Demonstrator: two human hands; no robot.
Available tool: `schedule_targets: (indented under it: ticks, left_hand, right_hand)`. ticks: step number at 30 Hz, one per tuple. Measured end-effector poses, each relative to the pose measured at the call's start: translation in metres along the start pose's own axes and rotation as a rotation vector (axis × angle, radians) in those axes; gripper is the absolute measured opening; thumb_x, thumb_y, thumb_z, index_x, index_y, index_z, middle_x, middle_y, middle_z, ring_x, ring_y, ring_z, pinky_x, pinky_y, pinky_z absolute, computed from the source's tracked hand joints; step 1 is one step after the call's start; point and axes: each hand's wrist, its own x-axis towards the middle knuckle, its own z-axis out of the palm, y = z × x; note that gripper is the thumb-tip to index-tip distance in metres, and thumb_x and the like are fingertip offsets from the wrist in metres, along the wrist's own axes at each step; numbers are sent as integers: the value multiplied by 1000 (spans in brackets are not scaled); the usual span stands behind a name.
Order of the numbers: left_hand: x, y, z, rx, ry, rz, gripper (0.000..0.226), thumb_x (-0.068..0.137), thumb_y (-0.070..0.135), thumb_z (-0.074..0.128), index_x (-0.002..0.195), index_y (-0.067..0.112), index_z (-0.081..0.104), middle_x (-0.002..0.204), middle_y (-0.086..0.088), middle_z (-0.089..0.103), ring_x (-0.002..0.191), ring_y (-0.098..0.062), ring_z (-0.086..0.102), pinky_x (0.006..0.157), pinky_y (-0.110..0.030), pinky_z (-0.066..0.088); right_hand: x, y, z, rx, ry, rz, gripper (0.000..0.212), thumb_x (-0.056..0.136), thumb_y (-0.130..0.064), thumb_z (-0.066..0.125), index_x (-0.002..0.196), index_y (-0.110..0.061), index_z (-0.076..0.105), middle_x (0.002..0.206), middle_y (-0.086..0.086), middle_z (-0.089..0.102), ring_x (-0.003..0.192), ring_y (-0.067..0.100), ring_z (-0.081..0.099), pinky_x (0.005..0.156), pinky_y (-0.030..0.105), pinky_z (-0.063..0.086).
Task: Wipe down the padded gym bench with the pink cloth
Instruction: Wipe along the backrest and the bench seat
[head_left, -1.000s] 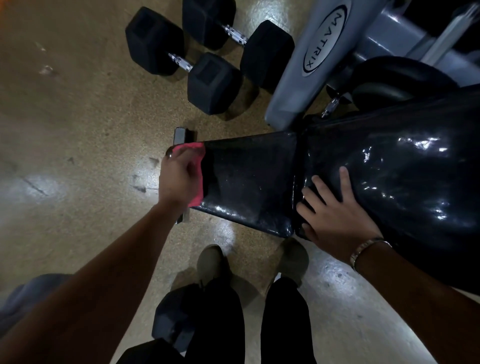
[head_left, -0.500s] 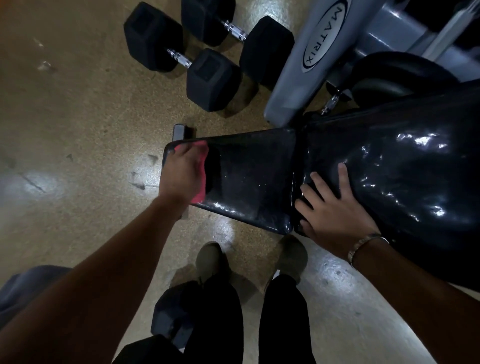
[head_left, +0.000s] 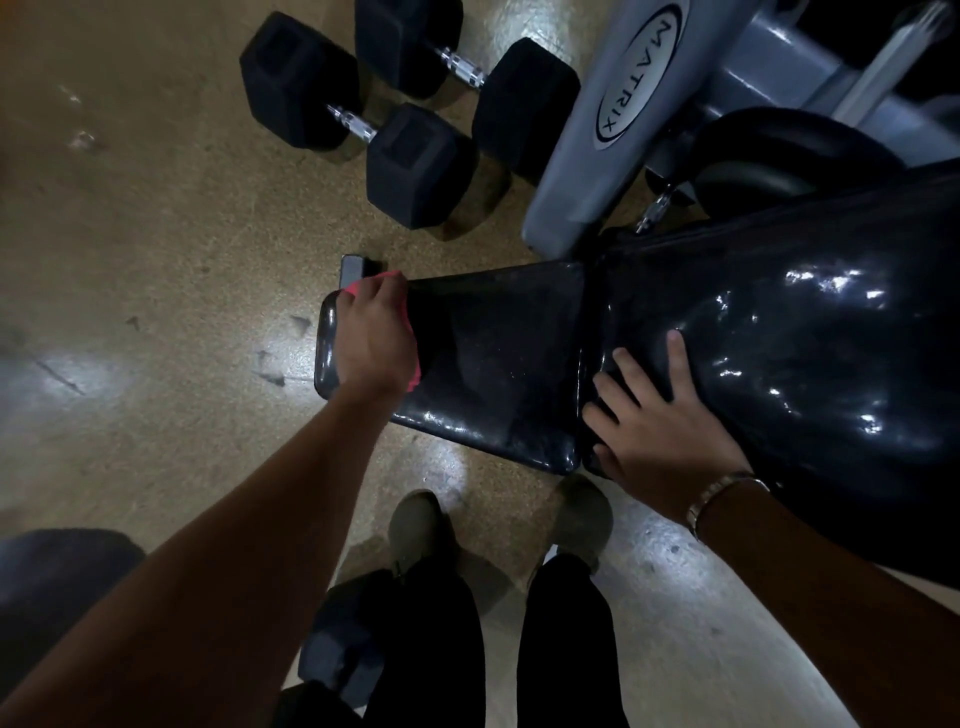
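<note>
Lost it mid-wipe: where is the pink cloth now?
Head view, left of centre: the pink cloth is under the left hand at the left end of the seat pad, only its edges showing.

Left hand (head_left: 371, 338) holds pink cloth (head_left: 383, 279) on bench (head_left: 493, 353) end; right hand (head_left: 660, 441) flat mid-pad.

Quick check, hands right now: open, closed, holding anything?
Left hand: grips the pink cloth against the bench.
Right hand: open, flat on the bench.
</note>
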Motion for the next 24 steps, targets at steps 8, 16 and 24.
schedule_targets:
  ticks: [8,16,24]
  left_hand:
    - [-7,-3,-8,75,-70,98,67,64,0,68,129,10,56,122,-11,64,110,-38,56,96,-41,41]
    - [-34,3,5,45,-65,206,59,91,14,37,149,9,44,148,-14,50,122,-40,52,101,-44,40]
    - [-11,38,3,48,-94,71,83,65,3,70,144,1,45,144,-18,52,130,-39,47,108,-44,36]
  right_hand:
    - [1,0,1,2,9,-5,41,89,-39,66,120,-12,69,135,20,63,141,47,46,117,80,6]
    - [0,0,1,-10,-8,-7,42,91,-42,62,123,-13,67,137,19,61,142,46,44,116,81,6]
    - [1,-1,3,-10,7,-1,42,91,-42,62,120,-13,67,135,19,62,141,46,46,116,81,7]
